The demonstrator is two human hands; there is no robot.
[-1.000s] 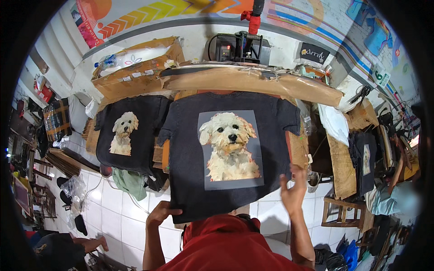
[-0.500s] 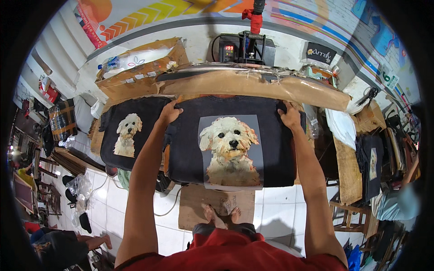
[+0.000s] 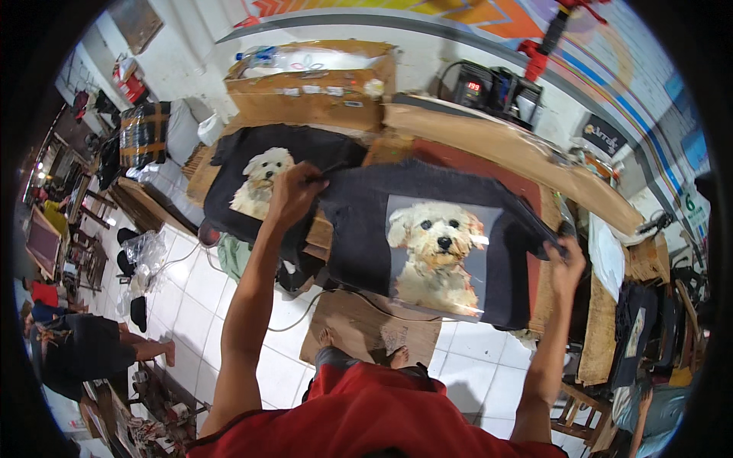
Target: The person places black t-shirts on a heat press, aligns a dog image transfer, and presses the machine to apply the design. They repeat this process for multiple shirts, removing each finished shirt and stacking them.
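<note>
My left hand (image 3: 298,187) grips the upper left corner of a dark T-shirt (image 3: 355,237), and my right hand (image 3: 563,258) grips its opposite shoulder, both with fingers wrapped on the fabric. The shirt is partly raised, exposing a reddish pad (image 3: 481,168) behind it. On its front is a white dog picture (image 3: 439,267) under a translucent sheet. A second dark T-shirt (image 3: 233,145) with a similar dog print lies to the left, just behind my left hand.
A long brown covered board (image 3: 511,141) runs behind the pad, near a machine (image 3: 496,95) with a red display and a cardboard box (image 3: 305,95). Stacked dark garments (image 3: 637,305) sit right. Another person (image 3: 84,359) is at lower left, another (image 3: 649,416) at lower right.
Both hands have taken hold of the shirt's shoulders and moved it toward me and rightward, uncovering the reddish pad. The view has also turned, tilting the scene.
</note>
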